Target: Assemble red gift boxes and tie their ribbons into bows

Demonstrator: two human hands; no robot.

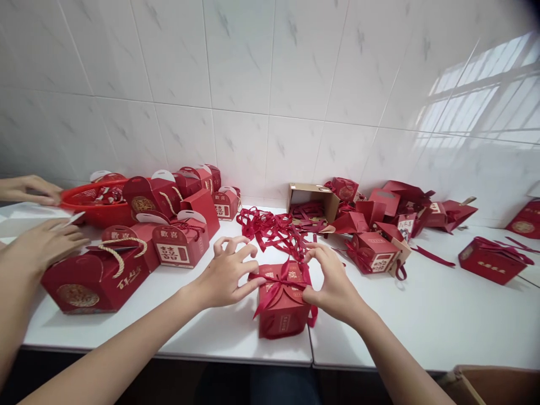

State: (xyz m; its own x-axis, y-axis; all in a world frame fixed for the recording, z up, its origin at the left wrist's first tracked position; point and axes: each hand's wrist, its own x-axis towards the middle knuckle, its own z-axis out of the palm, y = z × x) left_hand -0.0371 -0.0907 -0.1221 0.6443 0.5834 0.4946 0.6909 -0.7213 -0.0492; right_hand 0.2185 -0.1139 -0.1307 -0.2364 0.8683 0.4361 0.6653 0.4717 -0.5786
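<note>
A small red gift box [283, 318] with gold lettering stands near the table's front edge, a dark red ribbon [276, 289] crossing its top in a bow. On the box's left side, my left hand [230, 273] pinches a loop of the ribbon between thumb and index finger, its other fingers raised. My right hand [331, 284] is at the box's right top edge, thumb and index finger curled around the ribbon side; what lies between their tips is too small to make out. Behind the box lies a tangled pile of red ribbons [270, 228].
At left, another person's hands [50, 242] work beside a red basket [101, 216] and handled red boxes [84, 284]. An open cardboard box [312, 197] holds ribbons at the wall. More red boxes [373, 253] crowd the right side, one standing apart [489, 264].
</note>
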